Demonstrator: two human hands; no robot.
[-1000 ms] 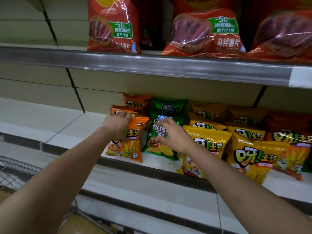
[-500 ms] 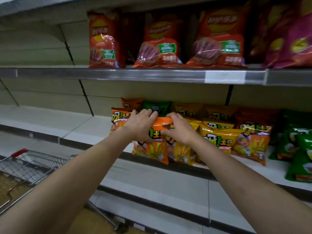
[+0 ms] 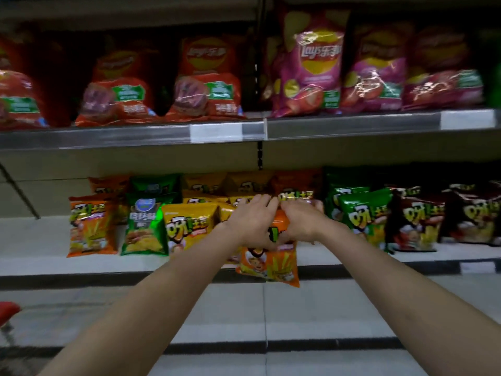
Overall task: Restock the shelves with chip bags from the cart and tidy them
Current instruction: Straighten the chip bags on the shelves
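Note:
Both hands hold one small orange chip bag (image 3: pixel 271 263) in front of the middle shelf (image 3: pixel 40 240). My left hand (image 3: pixel 250 222) grips its upper left part and my right hand (image 3: pixel 301 222) grips its upper right part; the bag's lower half hangs past the shelf edge. Left of it on the shelf stand a yellow bag (image 3: pixel 189 226), a green bag (image 3: pixel 146 223) and another orange bag (image 3: pixel 90 225). Right of my hands stand green bags (image 3: pixel 363 210) and dark brown bags (image 3: pixel 417 218). The bag's top is hidden by my fingers.
The upper shelf (image 3: pixel 135 135) carries large red chip bags (image 3: pixel 208 80) on the left and pink ones (image 3: pixel 311 71) on the right. A lower shelf (image 3: pixel 325 308) lies below. A red cart handle (image 3: pixel 8 312) shows at the left edge.
The view has swung right along the shelf. Both hands moved right with the orange bag, from the row's left end to in front of the yellow and orange bags.

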